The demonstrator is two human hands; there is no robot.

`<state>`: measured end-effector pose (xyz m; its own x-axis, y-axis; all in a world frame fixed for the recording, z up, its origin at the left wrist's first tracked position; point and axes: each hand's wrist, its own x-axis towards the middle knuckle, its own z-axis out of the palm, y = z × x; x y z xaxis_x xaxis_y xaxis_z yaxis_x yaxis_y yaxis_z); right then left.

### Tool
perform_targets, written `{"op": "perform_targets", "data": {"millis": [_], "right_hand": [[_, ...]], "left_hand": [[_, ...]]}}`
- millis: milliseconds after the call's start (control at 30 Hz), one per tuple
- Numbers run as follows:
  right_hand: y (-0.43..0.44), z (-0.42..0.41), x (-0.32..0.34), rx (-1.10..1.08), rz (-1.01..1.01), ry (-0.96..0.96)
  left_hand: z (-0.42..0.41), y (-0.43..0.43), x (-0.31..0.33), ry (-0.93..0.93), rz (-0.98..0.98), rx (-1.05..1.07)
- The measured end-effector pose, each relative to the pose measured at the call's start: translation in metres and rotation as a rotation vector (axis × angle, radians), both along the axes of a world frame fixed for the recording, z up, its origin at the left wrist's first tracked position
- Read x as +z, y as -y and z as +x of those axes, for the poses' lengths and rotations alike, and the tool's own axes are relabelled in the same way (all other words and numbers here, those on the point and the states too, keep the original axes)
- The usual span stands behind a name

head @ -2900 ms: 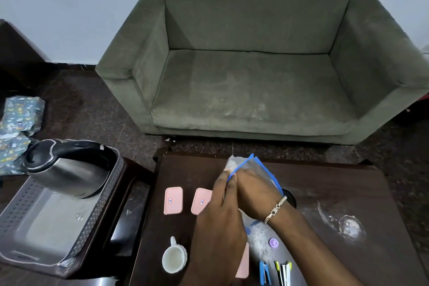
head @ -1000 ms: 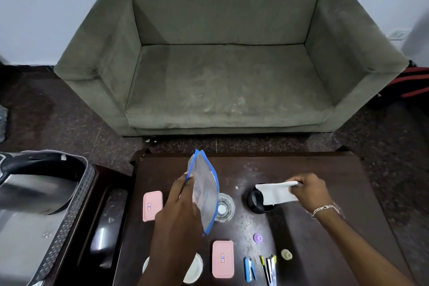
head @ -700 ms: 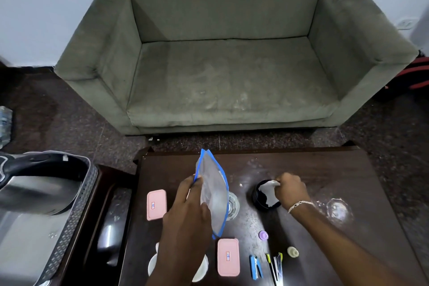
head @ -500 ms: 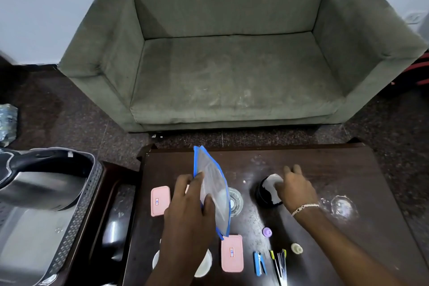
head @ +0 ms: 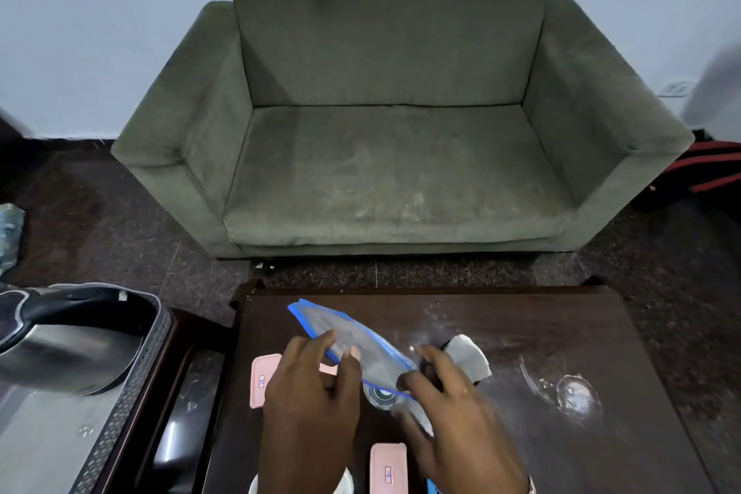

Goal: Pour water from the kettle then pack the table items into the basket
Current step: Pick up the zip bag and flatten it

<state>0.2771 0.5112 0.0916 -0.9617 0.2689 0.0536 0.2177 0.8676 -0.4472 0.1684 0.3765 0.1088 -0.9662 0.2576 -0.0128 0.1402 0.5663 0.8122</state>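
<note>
A clear zip bag (head: 361,349) with a blue edge hangs tilted over the dark wooden table (head: 541,325). My left hand (head: 308,409) pinches its upper long edge. My right hand (head: 457,413) has its thumb and fingers on the bag's lower right end. A steel kettle (head: 60,349) with a black handle lies in the grey basket (head: 154,349) at the left. Behind my right hand, a black cup holds crumpled white paper (head: 469,357). A small glass (head: 379,397) shows under the bag.
Two pink cases (head: 261,381) (head: 388,467) and a white cup (head: 347,483) lie near the table's front. A water spill (head: 573,393) marks the right side. A green sofa (head: 385,172) stands beyond the table.
My right hand left the white paper in the black cup and came back to the bag's lower end. My left hand tipped the bag from upright to slanting.
</note>
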Motion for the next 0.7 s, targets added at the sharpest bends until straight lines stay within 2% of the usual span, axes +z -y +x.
{"op": "perform_targets", "data": {"millis": [133, 233, 367, 467, 600, 700], "right_hand": [[-0.022, -0.014, 0.014, 0.054, -0.175, -0.146], [-0.040, -0.023, 0.032, 0.089, -0.284, -0.151], [-0.065, -0.031, 0.054, 0.119, -0.544, -0.122], [-0.082, -0.035, 0.061, 0.150, -0.819, -0.098], [-0.099, -0.040, 0.058, 0.127, -1.113, -0.138], [-0.104, -0.041, 0.042, -0.036, -1.257, -0.210]], "left_hand": [[-0.015, 0.016, -0.001, -0.081, 0.171, 0.066], [-0.034, 0.025, -0.016, 0.096, 0.334, 0.142], [-0.056, 0.034, -0.044, 0.433, 0.319, -0.127], [-0.057, 0.030, -0.054, 0.605, 0.316, -0.359], [-0.052, 0.017, -0.055, 0.681, 0.475, -0.391], [-0.051, 0.010, -0.056, 0.630, 0.574, -0.323]]}}
